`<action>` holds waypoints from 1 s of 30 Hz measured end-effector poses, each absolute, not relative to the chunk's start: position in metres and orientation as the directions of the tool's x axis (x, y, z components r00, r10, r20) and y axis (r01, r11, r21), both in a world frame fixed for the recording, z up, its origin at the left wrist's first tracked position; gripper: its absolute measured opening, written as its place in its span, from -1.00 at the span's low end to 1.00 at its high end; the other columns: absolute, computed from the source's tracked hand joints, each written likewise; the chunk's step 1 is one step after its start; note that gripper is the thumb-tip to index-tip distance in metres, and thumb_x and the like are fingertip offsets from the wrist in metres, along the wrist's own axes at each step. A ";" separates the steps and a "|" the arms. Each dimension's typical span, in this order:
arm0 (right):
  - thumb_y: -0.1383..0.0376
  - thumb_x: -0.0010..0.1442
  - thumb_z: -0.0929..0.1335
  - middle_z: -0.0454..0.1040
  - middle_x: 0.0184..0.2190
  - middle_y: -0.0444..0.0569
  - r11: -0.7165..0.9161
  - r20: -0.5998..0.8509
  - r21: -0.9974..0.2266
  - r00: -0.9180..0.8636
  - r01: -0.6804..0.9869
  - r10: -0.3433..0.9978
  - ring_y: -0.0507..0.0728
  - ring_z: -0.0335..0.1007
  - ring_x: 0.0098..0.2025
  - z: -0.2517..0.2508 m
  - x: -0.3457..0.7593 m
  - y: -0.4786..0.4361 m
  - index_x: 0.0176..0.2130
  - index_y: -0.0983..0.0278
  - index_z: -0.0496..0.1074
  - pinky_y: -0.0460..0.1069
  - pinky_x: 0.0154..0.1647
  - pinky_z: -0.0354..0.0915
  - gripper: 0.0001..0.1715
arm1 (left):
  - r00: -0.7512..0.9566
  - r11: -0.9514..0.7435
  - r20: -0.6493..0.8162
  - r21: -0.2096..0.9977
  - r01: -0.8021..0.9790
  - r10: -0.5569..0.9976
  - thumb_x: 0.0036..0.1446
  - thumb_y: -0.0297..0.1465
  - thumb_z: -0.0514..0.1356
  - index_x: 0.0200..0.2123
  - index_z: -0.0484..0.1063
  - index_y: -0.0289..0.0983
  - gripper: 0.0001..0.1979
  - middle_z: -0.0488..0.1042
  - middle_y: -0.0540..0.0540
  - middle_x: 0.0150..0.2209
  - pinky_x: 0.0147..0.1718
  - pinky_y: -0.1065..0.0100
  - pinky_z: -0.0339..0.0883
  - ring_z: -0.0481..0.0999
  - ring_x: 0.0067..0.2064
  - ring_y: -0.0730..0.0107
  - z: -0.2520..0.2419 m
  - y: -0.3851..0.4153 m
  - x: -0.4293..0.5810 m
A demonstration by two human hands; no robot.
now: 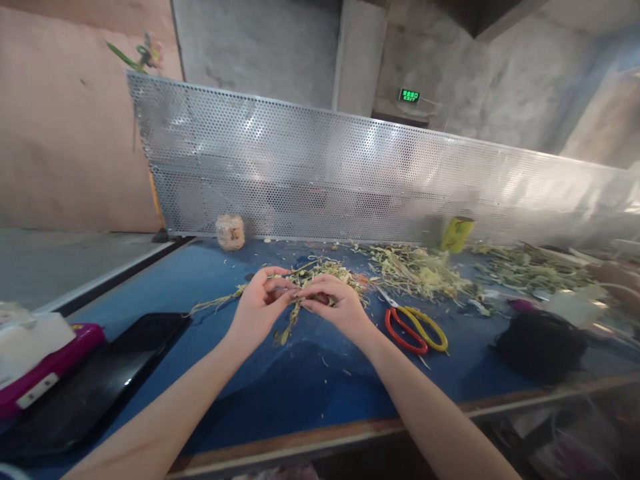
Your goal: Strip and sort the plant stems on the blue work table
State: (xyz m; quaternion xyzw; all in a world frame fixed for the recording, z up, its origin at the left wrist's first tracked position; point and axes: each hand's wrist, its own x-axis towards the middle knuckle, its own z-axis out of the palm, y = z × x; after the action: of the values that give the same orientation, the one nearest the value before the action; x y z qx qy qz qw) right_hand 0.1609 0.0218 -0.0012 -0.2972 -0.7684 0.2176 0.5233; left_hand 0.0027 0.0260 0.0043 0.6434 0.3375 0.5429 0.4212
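Note:
Close together above the blue tabletop [320, 393], my left hand [265, 297] and my right hand [337, 303] pinch at a dried plant stem [284, 333]. Its yellowish, leafy lower end hangs below the fingertips. The exact point of grip is small and partly covered by the fingers. Just behind the hands lies a heap of pale green and yellow plant bits [345, 272]. Thin stringy stalks [217, 304] stretch out left of my left hand. Scissors [395, 307] with one red and one yellow handle lie right of my right hand.
A perforated metal screen [300, 160] borders the table's back. Before it stand a wrapped jar [231, 232] and a yellow-green can [457, 235]. More plant matter [425, 270] lies right. A black tray [95, 380] sits at left, a dark bundle [540, 347] at right.

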 end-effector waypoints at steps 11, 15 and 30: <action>0.33 0.00 0.34 0.35 -0.39 -0.09 0.793 0.685 -0.459 -0.408 0.400 0.603 -0.01 0.19 -0.44 -0.003 0.164 0.021 -0.37 0.22 0.39 -0.10 -0.40 0.18 -0.91 | 0.237 -0.424 0.389 0.898 0.117 0.890 -0.09 -0.37 0.16 -0.24 0.16 -0.27 -0.69 0.43 -0.01 -0.44 -0.42 0.36 0.30 0.45 -0.43 0.41 0.005 0.025 0.002; 0.35 0.00 0.34 0.32 -0.44 -0.11 0.766 0.657 -0.486 -0.401 0.421 0.638 -0.02 0.16 -0.47 -0.004 0.164 0.022 -0.39 0.24 0.38 -0.11 -0.44 0.16 -0.93 | 0.244 -0.422 0.381 0.895 0.144 0.892 -0.09 -0.34 0.17 -0.26 0.17 -0.27 -0.69 0.44 -0.03 -0.43 -0.41 0.32 0.32 0.46 -0.43 0.38 0.007 0.024 0.000; 0.24 -0.12 0.40 0.39 -0.46 -0.09 0.591 0.565 -0.805 -0.244 0.046 0.788 0.04 0.32 -0.38 -0.006 0.159 0.029 -0.56 0.27 0.34 -0.05 -0.36 0.24 -0.83 | 0.281 -0.514 0.449 0.827 0.230 0.848 -0.08 -0.44 0.11 -0.27 0.19 -0.25 -0.77 0.43 -0.02 -0.42 -0.34 0.30 0.30 0.46 -0.37 0.38 0.001 0.026 0.002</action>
State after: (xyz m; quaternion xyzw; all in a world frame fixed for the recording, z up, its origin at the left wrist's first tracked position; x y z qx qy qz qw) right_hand 0.1588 0.0287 -0.0064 -0.2940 -0.7099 0.3436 0.5399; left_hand 0.0017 0.0257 0.0013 0.7304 0.3690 0.4727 0.3270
